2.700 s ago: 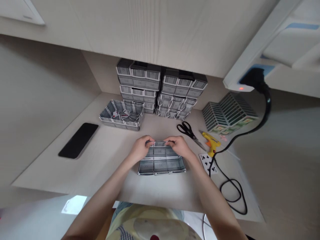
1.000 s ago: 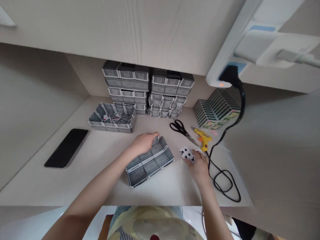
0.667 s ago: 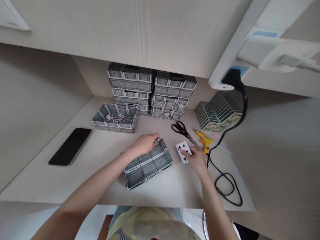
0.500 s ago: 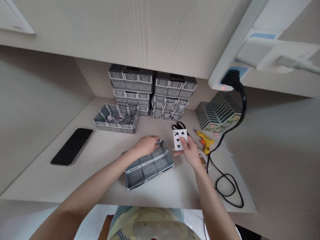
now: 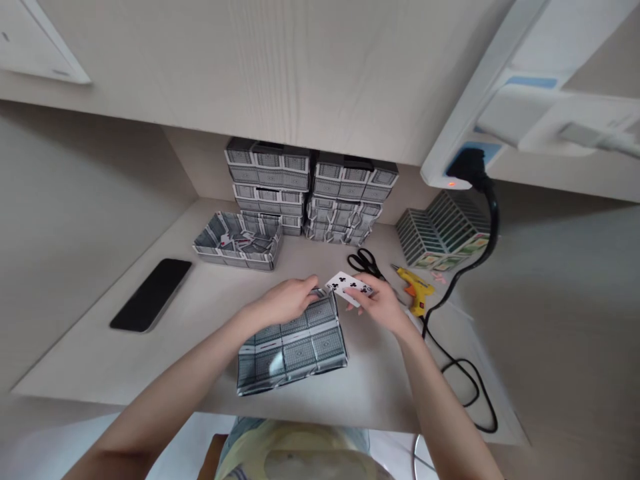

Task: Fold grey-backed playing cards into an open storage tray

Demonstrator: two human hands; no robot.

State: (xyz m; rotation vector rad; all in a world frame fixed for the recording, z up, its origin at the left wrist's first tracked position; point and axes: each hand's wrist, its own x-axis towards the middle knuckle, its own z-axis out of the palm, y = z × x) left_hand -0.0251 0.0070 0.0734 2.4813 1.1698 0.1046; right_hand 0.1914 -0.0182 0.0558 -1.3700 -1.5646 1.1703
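My left hand [image 5: 293,300] grips the far rim of a shallow box [image 5: 300,353] built from grey-backed playing cards. The box tips toward me, so its inside floor shows. Between the fingers and thumb of my right hand [image 5: 377,301] is a playing card [image 5: 347,287], a club card face up. It lies nearly level, close to the box's far right corner. Whether the card touches the rim I cannot tell. Behind my right hand are black-handled scissors [image 5: 365,261], and a yellow glue gun [image 5: 416,288] rests to its right.
A card box [image 5: 235,257] with loose cards stands at the back left, by stacked card boxes [image 5: 270,173] along the wall. A phone [image 5: 153,293] lies left. A striped stepped block [image 5: 440,227] stands right. A black cable [image 5: 470,367] loops near the right edge. A shelf overhangs.
My left hand has tilted the box toward me. My right hand has turned the card from upright to nearly flat and brought it left, to the box's corner.
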